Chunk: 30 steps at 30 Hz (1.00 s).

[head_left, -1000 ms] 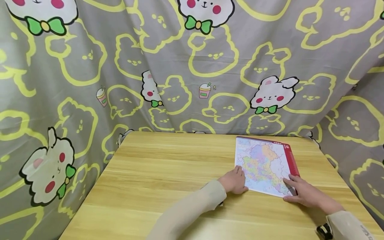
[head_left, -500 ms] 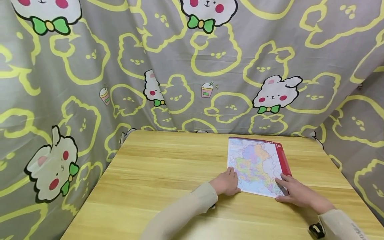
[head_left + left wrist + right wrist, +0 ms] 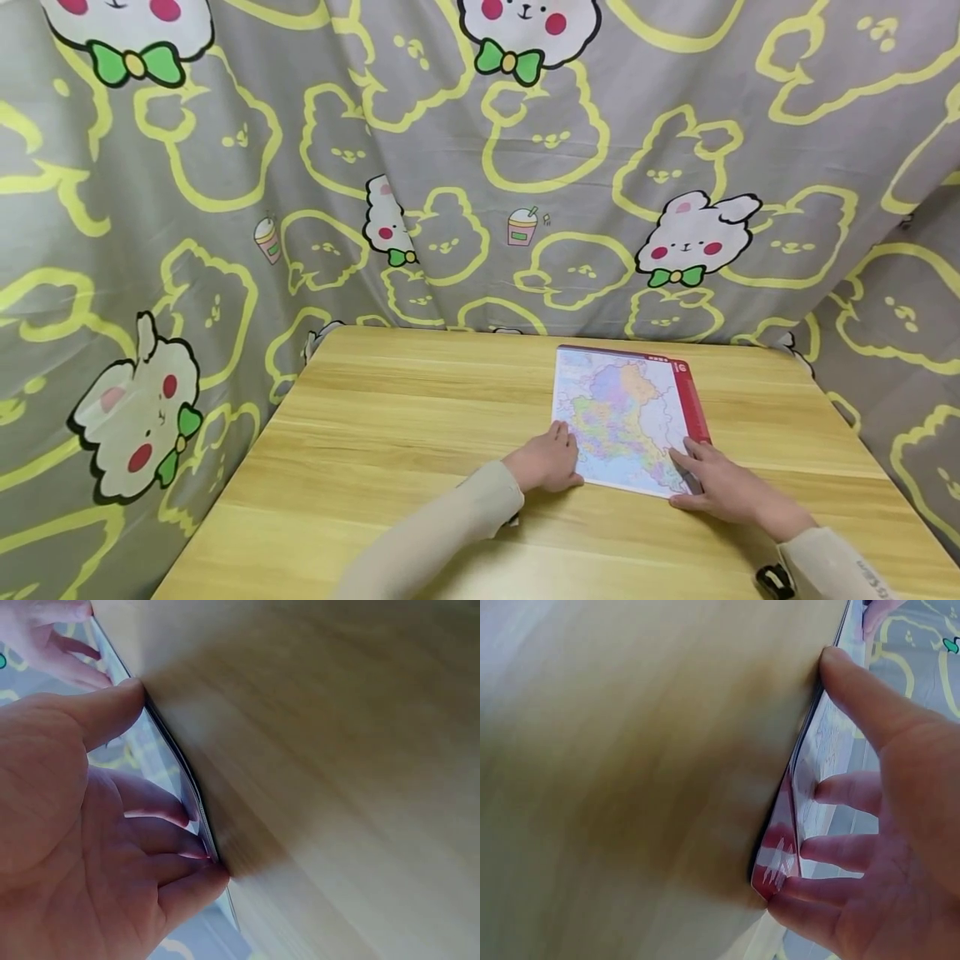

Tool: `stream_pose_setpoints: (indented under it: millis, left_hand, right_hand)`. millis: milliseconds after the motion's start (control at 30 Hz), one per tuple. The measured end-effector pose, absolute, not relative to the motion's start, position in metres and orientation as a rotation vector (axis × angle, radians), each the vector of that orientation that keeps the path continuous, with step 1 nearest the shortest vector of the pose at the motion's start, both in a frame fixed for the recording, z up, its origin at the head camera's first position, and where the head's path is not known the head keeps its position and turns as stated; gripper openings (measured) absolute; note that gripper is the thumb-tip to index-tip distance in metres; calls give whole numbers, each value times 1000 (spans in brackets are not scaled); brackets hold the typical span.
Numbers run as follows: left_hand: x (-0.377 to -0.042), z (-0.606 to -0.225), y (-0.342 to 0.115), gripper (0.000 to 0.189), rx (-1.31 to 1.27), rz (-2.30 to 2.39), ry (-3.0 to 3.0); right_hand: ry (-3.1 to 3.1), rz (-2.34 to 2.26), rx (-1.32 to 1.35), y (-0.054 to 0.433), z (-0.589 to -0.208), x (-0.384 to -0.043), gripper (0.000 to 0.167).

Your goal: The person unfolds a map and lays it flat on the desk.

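Observation:
A flat map (image 3: 615,425) with coloured regions, a dark top strip and a red strip along its right side lies on the wooden table, right of the middle. My left hand (image 3: 550,460) rests at its near left corner; in the left wrist view the thumb (image 3: 112,705) touches the near edge and the fingers lie at the left edge. At the near right corner is my right hand (image 3: 727,483), its fingers on the map's surface and right edge. In the right wrist view the thumb (image 3: 855,682) meets the near edge, and a glossy red layer (image 3: 776,862) shows below the top sheet.
The wooden table (image 3: 390,417) extends left of the map and toward me. A grey curtain (image 3: 442,167) with yellow outlines and rabbit faces hangs behind the table and along both sides. A dark strap (image 3: 774,581) is at the right sleeve.
The map has slid left across the table, with both hands moving along at its near corners. The head view has shifted slightly left.

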<state>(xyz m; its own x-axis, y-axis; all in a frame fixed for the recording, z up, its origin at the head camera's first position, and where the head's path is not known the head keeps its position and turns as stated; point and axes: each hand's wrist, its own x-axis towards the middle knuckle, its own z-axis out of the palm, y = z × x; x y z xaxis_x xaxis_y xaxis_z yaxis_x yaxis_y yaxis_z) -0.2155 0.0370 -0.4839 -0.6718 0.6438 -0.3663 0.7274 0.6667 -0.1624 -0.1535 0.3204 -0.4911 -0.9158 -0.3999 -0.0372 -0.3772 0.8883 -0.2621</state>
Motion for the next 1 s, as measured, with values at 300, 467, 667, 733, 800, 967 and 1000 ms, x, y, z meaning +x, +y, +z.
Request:
stream_pose_setpoints:
  millis: [300, 467, 667, 733, 800, 967, 1000]
  left_hand:
    - [-210, -478, 21, 70, 1086, -410, 2608]
    - [-209, -477, 11, 69, 1111, -429, 2612]
    - [-211, -478, -1, 69, 1102, -397, 2624]
    - [-212, -478, -5, 70, 1084, -357, 2624]
    - [-212, -479, -7, 70, 1068, -319, 2624]
    - [-213, -478, -14, 70, 1042, -289, 2633]
    - [-212, -478, -16, 70, 1037, -285, 2634]
  right_hand:
    - [2953, -344, -622, 306, -488, -155, 82]
    - [2950, -332, -613, 297, -488, -156, 82]
    - [2944, -331, -632, 285, -488, -160, 80]
    - [2945, -330, -639, 283, -488, -161, 79]
    - [2947, -332, -651, 280, -489, -162, 78]
    - [2940, -338, -665, 274, -489, -165, 77]
    - [2937, -338, -664, 272, -489, -166, 77]
